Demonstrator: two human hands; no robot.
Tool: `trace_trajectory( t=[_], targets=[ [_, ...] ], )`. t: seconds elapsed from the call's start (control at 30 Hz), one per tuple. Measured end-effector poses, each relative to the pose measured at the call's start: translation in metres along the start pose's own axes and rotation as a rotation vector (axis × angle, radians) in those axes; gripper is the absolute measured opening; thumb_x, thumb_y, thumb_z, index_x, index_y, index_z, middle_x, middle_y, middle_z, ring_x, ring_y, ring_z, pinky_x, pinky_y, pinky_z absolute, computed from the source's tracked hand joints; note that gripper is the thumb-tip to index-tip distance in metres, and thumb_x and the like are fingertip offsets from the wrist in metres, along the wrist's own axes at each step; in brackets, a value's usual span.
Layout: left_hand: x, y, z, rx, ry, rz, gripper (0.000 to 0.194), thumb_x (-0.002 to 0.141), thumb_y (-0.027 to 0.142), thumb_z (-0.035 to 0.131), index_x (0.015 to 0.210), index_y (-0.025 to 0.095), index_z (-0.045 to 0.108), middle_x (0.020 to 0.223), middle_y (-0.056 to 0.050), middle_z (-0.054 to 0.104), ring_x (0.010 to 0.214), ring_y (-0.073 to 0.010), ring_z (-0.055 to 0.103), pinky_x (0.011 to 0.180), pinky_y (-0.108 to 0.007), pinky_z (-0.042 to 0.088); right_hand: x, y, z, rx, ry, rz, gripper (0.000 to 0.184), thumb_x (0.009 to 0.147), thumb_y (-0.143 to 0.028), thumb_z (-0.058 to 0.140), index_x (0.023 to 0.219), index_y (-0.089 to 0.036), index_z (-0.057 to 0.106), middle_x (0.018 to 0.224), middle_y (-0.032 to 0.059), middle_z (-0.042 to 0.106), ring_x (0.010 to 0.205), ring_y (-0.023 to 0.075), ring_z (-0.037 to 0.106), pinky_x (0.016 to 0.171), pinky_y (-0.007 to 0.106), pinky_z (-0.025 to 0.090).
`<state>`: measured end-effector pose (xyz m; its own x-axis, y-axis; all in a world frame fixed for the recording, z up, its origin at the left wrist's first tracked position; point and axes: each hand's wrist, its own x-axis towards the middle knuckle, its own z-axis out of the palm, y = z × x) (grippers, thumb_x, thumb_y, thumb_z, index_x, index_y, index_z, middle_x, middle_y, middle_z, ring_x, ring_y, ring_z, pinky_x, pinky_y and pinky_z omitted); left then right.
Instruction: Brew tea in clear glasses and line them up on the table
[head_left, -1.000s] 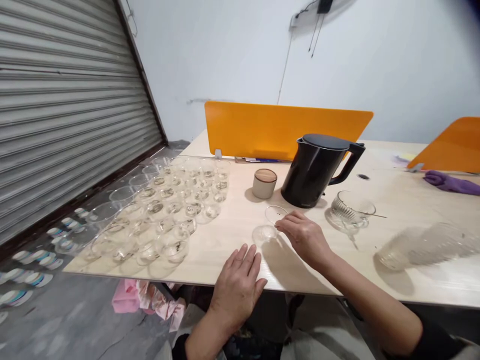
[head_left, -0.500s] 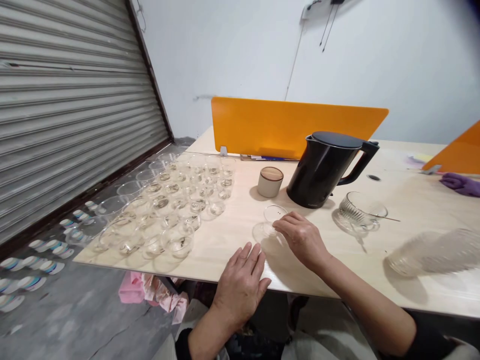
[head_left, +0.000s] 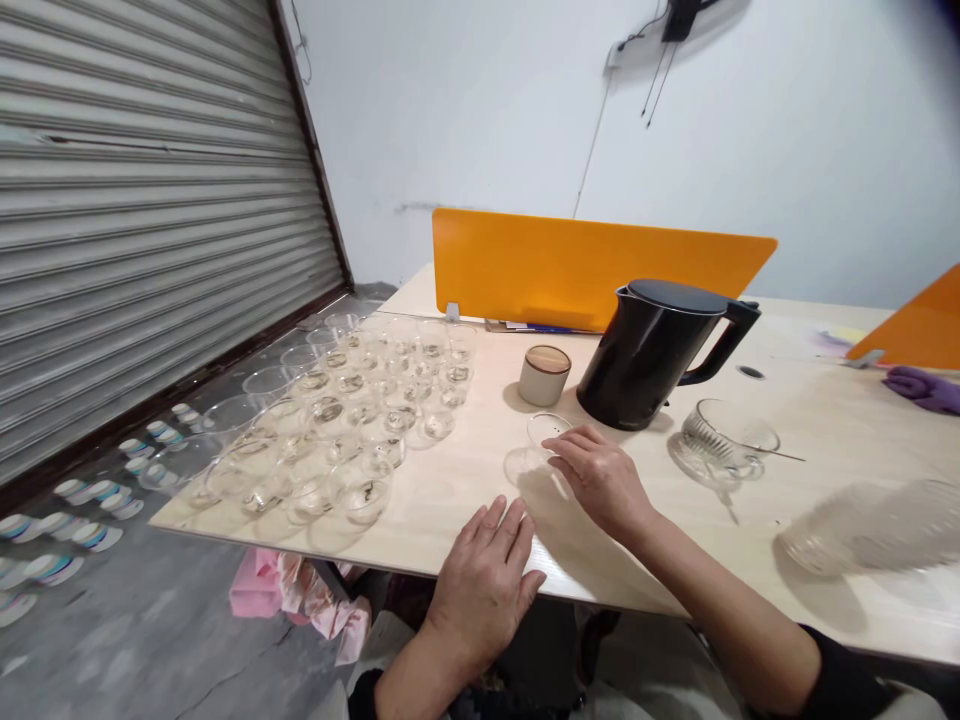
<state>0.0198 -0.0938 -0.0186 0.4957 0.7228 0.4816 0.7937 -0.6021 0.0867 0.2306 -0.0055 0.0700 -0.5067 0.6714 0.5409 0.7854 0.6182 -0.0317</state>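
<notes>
Noting a small clear cup (head_left: pixel 529 462) on the pale wooden tabletop (head_left: pixel 465 490), right hand (head_left: pixel 604 480) half-curled, fingertips (head_left: pixel 559 442) at its edge; firm grip or light touch, cannot tell. Left hand (head_left: pixel 484 590) open, flat at the table's near edge, holding nothing. Black electric kettle (head_left: pixel 645 360) just beyond, wood-lidded jar (head_left: pixel 544 375) beside it, rows of clear cups (head_left: pixel 352 420) leftward.
</notes>
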Motion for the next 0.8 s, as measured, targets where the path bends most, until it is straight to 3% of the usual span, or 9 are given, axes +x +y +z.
trace_trajectory(
  t=[0.1,0.27,0.43,0.53,0.63,0.8],
  targets=[
    [0.000,0.000,0.001,-0.003,0.008,0.005,0.051,0.103,0.042,0.052,0.147,0.016,0.054,0.157,-0.009,0.054,0.146,-0.0315,0.047,0.117,-0.046,0.044,0.003,0.007,-0.012,-0.005,0.082,0.012,0.031,0.100,-0.026,0.059,0.130,-0.022,0.068,0.124,0.0102,0.073,0.117,0.0298,0.060,0.099,0.045,0.052],
    [0.000,-0.001,0.004,0.011,0.035,0.016,0.052,0.103,0.043,0.052,0.147,0.015,0.054,0.156,-0.010,0.054,0.144,-0.0319,0.049,0.115,-0.046,0.045,0.041,0.038,-0.022,-0.038,0.151,0.188,0.048,0.101,-0.040,0.054,0.145,-0.022,0.056,0.135,0.0136,0.067,0.122,0.0348,0.058,0.103,0.053,0.050],
    [0.001,-0.001,0.004,0.026,0.050,0.022,0.052,0.102,0.045,0.053,0.145,0.015,0.056,0.155,-0.010,0.055,0.144,-0.0315,0.049,0.114,-0.045,0.045,0.098,0.070,0.010,-0.053,-0.011,0.393,0.059,0.098,-0.052,0.052,0.149,-0.022,0.050,0.144,0.0173,0.058,0.134,0.0406,0.051,0.107,0.056,0.046],
    [0.002,-0.001,0.004,0.043,0.061,0.024,0.053,0.102,0.048,0.053,0.144,0.016,0.056,0.155,-0.009,0.055,0.144,-0.0310,0.050,0.114,-0.044,0.045,0.122,0.079,0.033,-0.061,-0.105,0.476,0.064,0.093,-0.059,0.057,0.145,-0.022,0.051,0.144,0.0190,0.056,0.124,0.0403,0.058,0.100,0.053,0.049],
    [0.003,-0.001,0.006,0.064,0.087,0.033,0.054,0.102,0.050,0.051,0.143,0.016,0.057,0.154,-0.009,0.056,0.143,-0.0310,0.050,0.114,-0.044,0.045,0.134,0.085,0.048,-0.051,-0.157,0.541,0.062,0.088,-0.063,0.061,0.135,-0.023,0.056,0.135,0.0182,0.059,0.112,0.0370,0.063,0.093,0.048,0.052],
    [0.002,-0.001,0.011,0.053,0.182,0.030,0.054,0.101,0.053,0.052,0.141,0.016,0.059,0.153,-0.008,0.058,0.143,-0.0298,0.050,0.115,-0.042,0.043,0.136,0.097,0.057,-0.007,-0.096,0.532,0.059,0.085,-0.060,0.064,0.131,-0.023,0.059,0.128,0.0175,0.059,0.109,0.0353,0.062,0.092,0.046,0.051]
  ],
)
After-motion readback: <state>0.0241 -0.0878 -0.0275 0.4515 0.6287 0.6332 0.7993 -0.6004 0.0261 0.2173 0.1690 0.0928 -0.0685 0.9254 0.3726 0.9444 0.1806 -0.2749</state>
